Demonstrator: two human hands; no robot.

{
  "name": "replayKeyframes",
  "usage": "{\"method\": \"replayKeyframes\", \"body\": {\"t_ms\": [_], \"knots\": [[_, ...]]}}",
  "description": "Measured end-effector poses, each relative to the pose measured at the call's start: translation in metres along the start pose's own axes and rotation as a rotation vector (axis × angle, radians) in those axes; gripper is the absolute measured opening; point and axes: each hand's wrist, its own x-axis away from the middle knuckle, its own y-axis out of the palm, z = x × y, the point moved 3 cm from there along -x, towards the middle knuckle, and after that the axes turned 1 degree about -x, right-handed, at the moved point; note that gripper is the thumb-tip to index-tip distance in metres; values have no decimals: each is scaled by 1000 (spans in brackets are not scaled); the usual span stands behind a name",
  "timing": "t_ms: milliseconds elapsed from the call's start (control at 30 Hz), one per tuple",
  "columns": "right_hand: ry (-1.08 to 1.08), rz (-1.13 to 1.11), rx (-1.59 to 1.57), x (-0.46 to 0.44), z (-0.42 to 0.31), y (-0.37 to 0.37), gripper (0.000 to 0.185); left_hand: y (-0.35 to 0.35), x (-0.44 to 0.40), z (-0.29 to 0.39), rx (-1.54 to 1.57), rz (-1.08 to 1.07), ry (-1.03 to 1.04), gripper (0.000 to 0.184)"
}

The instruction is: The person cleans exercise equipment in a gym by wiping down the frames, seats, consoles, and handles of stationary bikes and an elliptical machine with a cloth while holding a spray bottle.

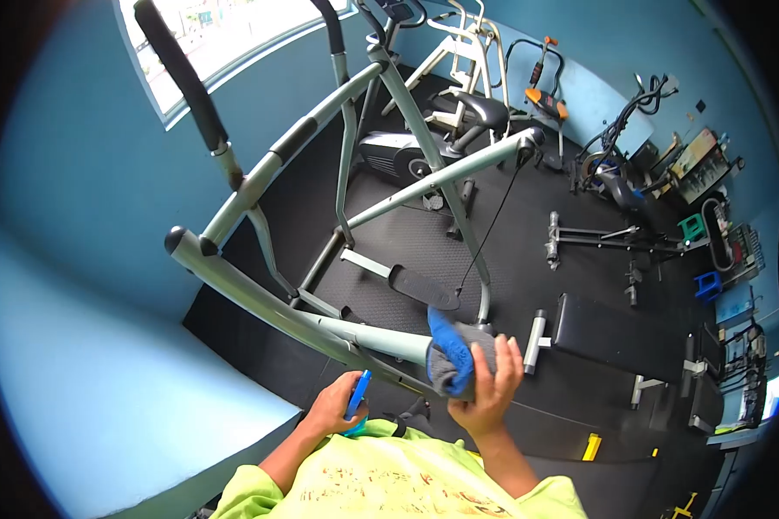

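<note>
My left hand (331, 405) is wrapped round a spray bottle with a blue top (358, 394), held close to my body; its lower part is mostly hidden. A folded grey and blue cloth (452, 362) is in my right hand (488, 391), fingers spread over it. The cloth covers the near end of a pale grey-green tube on the exercise machine (381, 338); whether it presses on the tube, I cannot tell. The machine's black-gripped handle (182, 73) rises at upper left, and one of its foot pedals (422, 287) hangs beyond the cloth.
An exercise bike (407, 156) stands behind the machine's frame. To the right are a black padded bench (610, 333), a metal stand (593, 238), and green (692, 227) and blue stools (708, 285). A pale blue wall ledge (138, 389) runs along my left.
</note>
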Motion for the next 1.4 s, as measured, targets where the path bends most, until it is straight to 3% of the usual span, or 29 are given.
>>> {"method": "replayKeyframes", "body": {"t_ms": [133,233,333,400,467,533,600,667,767,1000,1133,1167,1267,1400], "knots": [[140,-31,-51,-19,2,-13,53,-19,17,-13,31,-1,55,54],[324,-244,382,-66,-19,-12,56,-27,21,-19,51,-13,32,54],[12,-578,651,-54,-46,24,68,-32,25,-26,56,-8,39,54],[-203,-733,670,-22,-58,59,67,-35,29,-28,100,29,32,54],[-413,-622,590,17,-57,104,65,-39,33,-26,150,30,-20,54],[-491,-551,568,16,-59,106,59,-42,39,-34,184,38,-77,55],[-336,-573,426,2,-51,78,54,-44,51,-42,131,150,1,55],[-256,-539,535,-23,-42,31,50,-53,64,-45,152,177,-66,54],[-154,-619,564,-46,-43,-2,59,-60,75,-57,166,236,-149,54],[-261,-838,571,4,-69,177,65,-66,83,-65,128,314,-160,54],[-240,-1115,559,18,-91,275,74,-62,96,-60,186,380,-218,54],[-186,-1177,508,9,-98,277,77,-58,100,-60,186,385,-203,54],[-222,-1249,360,3,-87,264,58,-48,116,-60,190,428,-205,53],[-336,-907,255,-10,-50,155,48,-40,121,-60,218,454,-262,51]]}}
